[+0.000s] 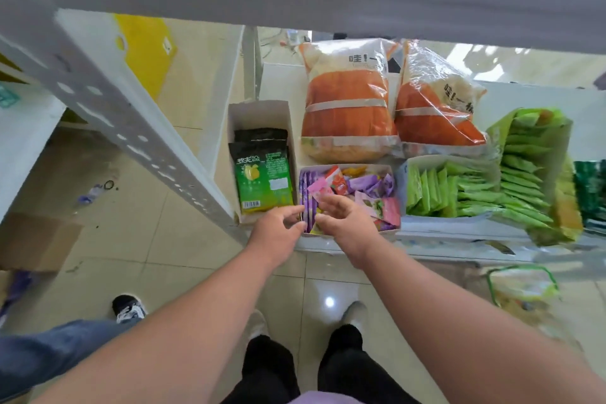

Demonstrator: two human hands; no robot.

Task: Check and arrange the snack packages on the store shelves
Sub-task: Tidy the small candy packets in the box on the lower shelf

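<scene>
A white box [392, 170] on the shelf holds purple, pink and red snack packets [364, 185]. Purple packets [307, 198] stand upright along its left side. My left hand [278, 229] is at the box's front left corner, fingers loosely curled by the purple packets; whether it pinches one I cannot tell. My right hand [341, 218] hovers over the front of the box with fingers spread and relaxed. Left of it a narrow white box [288, 115] holds black-and-green packets [262, 179].
Two large orange bags [347, 108] stand at the back of the shelf. Green packets [459, 190] fill a box at the right. A white perforated upright [131, 121] slants at the left. Another person's leg and shoe [128, 308] are beside me on the tiled floor.
</scene>
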